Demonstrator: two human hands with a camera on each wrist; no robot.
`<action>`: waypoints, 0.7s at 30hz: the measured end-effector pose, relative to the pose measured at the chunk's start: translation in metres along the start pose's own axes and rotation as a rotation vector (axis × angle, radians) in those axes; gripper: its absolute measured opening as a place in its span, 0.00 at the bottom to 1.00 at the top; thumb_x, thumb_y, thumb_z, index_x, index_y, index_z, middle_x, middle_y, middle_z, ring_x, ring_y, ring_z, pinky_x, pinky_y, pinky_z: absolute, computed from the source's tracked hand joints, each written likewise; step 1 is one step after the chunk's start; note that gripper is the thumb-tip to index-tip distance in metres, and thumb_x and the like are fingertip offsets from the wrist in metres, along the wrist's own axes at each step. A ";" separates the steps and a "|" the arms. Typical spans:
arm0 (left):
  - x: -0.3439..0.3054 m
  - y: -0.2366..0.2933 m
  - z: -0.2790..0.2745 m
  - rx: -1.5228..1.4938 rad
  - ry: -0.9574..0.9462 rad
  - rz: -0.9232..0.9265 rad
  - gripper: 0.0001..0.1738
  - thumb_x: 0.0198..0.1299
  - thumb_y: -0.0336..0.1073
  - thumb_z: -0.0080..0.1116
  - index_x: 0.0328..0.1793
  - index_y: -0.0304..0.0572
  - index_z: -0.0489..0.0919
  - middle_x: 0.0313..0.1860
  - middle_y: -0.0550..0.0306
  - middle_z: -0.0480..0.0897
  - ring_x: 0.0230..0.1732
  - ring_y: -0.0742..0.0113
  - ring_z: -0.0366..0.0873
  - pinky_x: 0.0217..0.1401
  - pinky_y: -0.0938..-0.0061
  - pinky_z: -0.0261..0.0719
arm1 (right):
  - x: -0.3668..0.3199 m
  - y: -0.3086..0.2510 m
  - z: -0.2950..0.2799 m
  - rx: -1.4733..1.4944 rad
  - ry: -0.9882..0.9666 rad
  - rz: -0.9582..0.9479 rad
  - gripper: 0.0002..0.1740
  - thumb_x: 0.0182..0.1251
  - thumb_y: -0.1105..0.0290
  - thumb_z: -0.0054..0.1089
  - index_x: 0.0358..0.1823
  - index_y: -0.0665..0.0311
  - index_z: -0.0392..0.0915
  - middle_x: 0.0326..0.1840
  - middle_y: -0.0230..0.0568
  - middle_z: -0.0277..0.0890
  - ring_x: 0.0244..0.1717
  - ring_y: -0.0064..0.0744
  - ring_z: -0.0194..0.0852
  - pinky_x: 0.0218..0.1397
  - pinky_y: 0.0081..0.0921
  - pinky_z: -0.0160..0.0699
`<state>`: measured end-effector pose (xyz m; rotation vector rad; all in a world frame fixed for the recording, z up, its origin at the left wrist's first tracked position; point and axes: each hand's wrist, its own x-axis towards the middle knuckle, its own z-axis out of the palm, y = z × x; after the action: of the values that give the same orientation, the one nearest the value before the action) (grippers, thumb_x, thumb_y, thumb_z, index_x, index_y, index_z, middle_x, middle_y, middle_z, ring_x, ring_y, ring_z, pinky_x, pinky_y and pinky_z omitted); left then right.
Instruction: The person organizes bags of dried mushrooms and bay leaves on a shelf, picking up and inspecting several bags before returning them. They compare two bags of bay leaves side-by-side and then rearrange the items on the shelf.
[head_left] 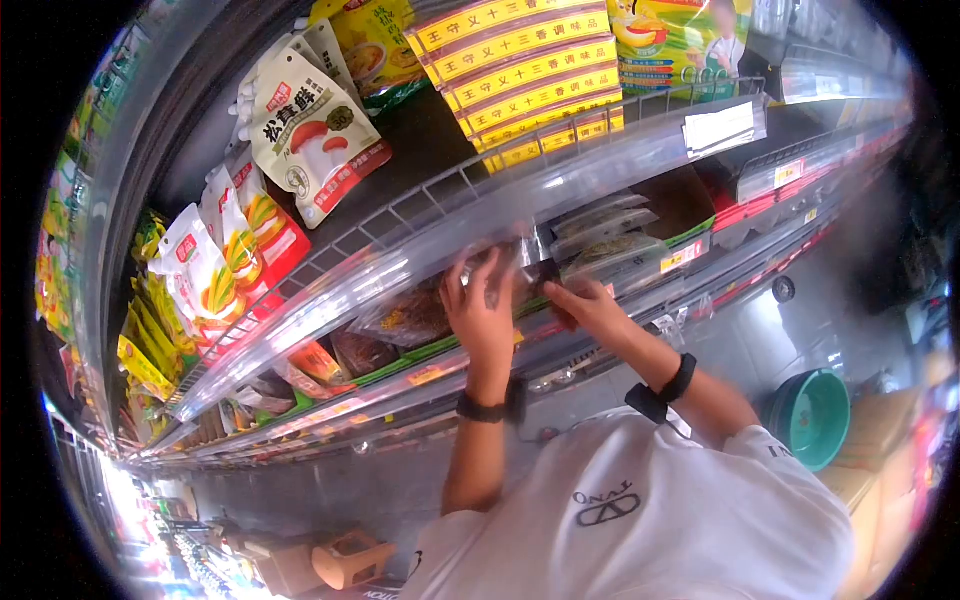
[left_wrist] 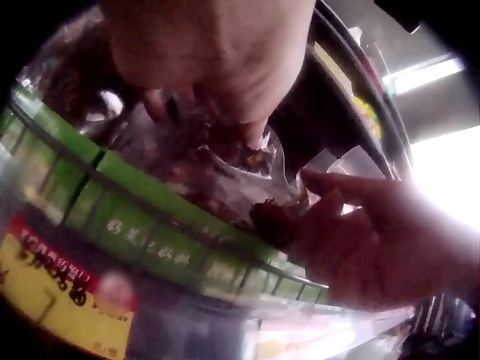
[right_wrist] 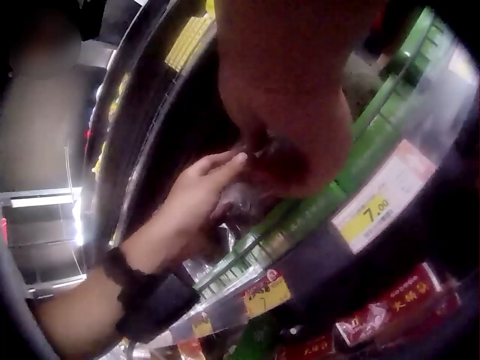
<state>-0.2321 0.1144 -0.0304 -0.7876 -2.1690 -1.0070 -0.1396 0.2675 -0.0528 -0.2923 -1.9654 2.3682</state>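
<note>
Left-wrist view: fingers of the right hand (left_wrist: 371, 240) pinch a clear bag (left_wrist: 240, 176) at frame centre; how the left hand (left_wrist: 214, 60) closes cannot be told. Uneven pulling could tear the bag.

Three cameras face one shelf (head_left: 600, 165)

The head camera looks forward and down from farther away, including the shirt (head_left: 685, 500). The left wrist camera looks closely past the left hand (left_wrist: 210, 64), with the right hand (left_wrist: 375, 236) at right; the right wrist camera mirrors this. Both wrist views share the green strip (left_wrist: 142, 202) and both hands.
</note>
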 end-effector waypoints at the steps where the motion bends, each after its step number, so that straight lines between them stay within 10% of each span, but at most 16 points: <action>1: 0.001 0.002 -0.001 -0.004 -0.005 -0.006 0.19 0.57 0.36 0.71 0.56 0.50 0.84 0.65 0.54 0.74 0.67 0.49 0.69 0.70 0.54 0.65 | -0.004 0.001 -0.003 0.010 -0.004 0.011 0.21 0.75 0.53 0.57 0.32 0.65 0.76 0.22 0.27 0.69 0.24 0.18 0.65 0.27 0.20 0.67; 6: -0.003 0.008 -0.011 0.029 0.002 0.039 0.21 0.55 0.36 0.73 0.56 0.50 0.84 0.66 0.54 0.73 0.67 0.48 0.68 0.70 0.52 0.66 | -0.028 0.020 -0.018 0.041 0.088 0.073 0.18 0.74 0.58 0.59 0.46 0.68 0.80 0.27 0.29 0.74 0.26 0.18 0.70 0.31 0.18 0.71; 21: 0.002 0.006 -0.016 0.183 -0.045 0.145 0.22 0.57 0.37 0.71 0.60 0.52 0.83 0.66 0.51 0.73 0.65 0.47 0.72 0.67 0.53 0.70 | -0.063 0.055 -0.062 0.097 0.218 0.125 0.14 0.73 0.61 0.61 0.46 0.66 0.78 0.28 0.30 0.75 0.27 0.20 0.73 0.31 0.18 0.72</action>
<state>-0.2243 0.1052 -0.0182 -0.8731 -2.1703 -0.7130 -0.0626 0.3067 -0.1106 -0.6553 -1.7781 2.3763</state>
